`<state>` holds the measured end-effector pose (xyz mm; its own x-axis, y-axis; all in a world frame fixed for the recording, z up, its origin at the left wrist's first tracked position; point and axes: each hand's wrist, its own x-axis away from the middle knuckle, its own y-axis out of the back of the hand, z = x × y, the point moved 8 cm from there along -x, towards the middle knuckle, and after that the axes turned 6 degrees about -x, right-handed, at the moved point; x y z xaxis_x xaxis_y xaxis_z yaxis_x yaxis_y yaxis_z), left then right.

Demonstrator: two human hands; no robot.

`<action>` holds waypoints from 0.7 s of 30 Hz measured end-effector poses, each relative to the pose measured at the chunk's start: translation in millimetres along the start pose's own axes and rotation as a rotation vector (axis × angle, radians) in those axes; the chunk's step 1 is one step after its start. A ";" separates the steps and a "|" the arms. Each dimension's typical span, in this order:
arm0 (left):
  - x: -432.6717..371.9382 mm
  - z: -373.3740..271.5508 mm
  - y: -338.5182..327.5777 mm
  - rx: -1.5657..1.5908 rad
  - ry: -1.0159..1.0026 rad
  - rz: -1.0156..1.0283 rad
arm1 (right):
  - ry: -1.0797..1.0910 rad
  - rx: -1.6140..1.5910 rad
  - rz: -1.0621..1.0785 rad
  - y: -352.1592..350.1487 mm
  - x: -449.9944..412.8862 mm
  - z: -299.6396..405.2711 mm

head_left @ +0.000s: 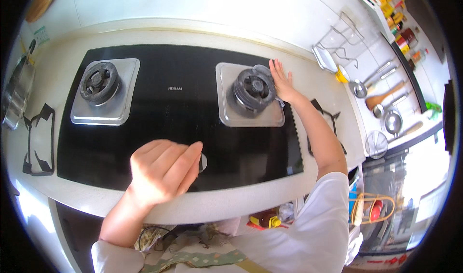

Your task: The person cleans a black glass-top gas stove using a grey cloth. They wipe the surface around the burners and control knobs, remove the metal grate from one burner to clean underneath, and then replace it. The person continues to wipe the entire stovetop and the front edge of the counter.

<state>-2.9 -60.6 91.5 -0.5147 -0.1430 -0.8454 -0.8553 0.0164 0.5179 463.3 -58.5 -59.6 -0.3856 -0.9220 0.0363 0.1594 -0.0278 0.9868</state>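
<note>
A black glass gas hob (173,128) is set in the pale countertop, with a burner (99,83) on a steel plate at left and another burner (255,88) on a steel plate at right. My right hand (281,80) rests against the far right side of the right burner, fingers extended; a bit of greyish cloth (280,101) shows beneath it. My left hand (166,170) is curled above the hob's front middle, close to the camera; whether something is inside it is hidden. A round control knob (204,163) is partly covered by it.
Black pan supports lie off the hob, one (39,143) at left and one (334,124) at right. A steel pan (18,88) stands at far left. A wire rack (342,41) and hanging utensils (387,92) are at right. An oil bottle (266,218) is below the counter.
</note>
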 end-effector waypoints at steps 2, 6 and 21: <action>2.2 -2.6 -0.3 0.052 -0.019 -0.014 | -0.025 -0.016 -0.074 -2.3 30.4 3.6; 6.0 -5.9 -4.6 0.079 0.000 -0.010 | -0.073 -0.027 -0.206 -8.6 85.6 25.4; 14.4 3.2 -12.4 0.144 0.048 -0.088 | 0.338 -0.246 -0.546 -27.5 125.5 268.1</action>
<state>0.1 -59.7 72.5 -0.4368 -0.1976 -0.8776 -0.8985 0.1428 0.4150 166.9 -69.9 -39.9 -0.1706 -0.8199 -0.5464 0.2401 -0.5724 0.7840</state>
